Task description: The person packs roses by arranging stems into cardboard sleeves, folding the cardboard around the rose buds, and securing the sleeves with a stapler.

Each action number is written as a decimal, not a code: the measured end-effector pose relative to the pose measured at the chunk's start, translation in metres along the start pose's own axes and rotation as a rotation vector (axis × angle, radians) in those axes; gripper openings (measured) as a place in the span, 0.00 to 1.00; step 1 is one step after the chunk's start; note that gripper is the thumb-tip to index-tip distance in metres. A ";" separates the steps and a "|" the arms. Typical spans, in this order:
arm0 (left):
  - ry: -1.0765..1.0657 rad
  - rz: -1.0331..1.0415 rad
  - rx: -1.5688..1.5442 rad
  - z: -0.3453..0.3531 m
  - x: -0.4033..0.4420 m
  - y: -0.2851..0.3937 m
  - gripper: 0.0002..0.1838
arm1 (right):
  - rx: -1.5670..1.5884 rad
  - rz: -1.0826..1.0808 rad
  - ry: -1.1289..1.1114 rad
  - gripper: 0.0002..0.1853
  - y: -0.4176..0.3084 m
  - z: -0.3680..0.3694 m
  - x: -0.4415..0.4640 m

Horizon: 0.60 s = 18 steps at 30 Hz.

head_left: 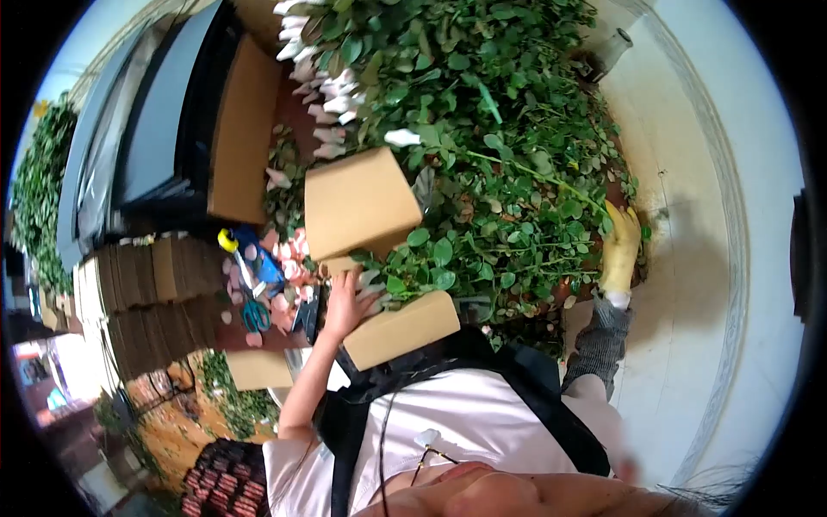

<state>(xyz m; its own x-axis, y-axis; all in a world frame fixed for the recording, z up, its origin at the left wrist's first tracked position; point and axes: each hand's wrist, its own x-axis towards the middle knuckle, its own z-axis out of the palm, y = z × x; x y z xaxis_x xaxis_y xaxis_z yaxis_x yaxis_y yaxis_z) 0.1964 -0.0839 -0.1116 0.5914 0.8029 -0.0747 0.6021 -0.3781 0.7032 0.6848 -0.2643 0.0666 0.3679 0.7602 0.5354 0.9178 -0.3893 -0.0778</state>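
My bare left hand (346,307) rests on a bent cardboard wrap (363,205), its fingers around the inner fold beside pale sleeved flower heads (369,284). Leafy stems run rightward from those heads, between the wrap's upper and lower flaps. My right hand (620,246), in a yellow glove, is closed on the end of a long green flower stem (551,179) at the right edge of the leaves. That stem reaches left to a white-sleeved head (402,138) just above the cardboard.
A large heap of leafy stems (482,65) covers the table. Scissors (255,316), a black stapler (307,312), a yellow-and-blue tool (228,241) and pink petals (289,254) lie left of my left hand. Cardboard stacks (159,302) stand farther left; a glass bottle (613,50) is at the upper right.
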 end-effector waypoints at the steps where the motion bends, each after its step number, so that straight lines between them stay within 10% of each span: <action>1: 0.032 0.033 0.007 -0.002 0.000 0.004 0.32 | 0.043 0.024 0.007 0.31 -0.006 -0.004 -0.009; 7: 0.069 0.057 0.011 -0.001 -0.003 0.000 0.28 | 0.390 0.069 -0.264 0.34 -0.025 0.016 -0.066; 18: 0.092 0.217 0.408 -0.024 0.003 0.024 0.25 | -0.201 -0.116 -0.343 0.19 -0.061 0.062 -0.080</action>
<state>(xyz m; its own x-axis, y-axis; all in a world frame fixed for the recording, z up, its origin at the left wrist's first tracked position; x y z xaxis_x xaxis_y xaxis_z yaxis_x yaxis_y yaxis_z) 0.1997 -0.0791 -0.0783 0.6877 0.7161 0.1193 0.6426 -0.6769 0.3589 0.6085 -0.2690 -0.0236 0.3230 0.9213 0.2166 0.9213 -0.3584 0.1506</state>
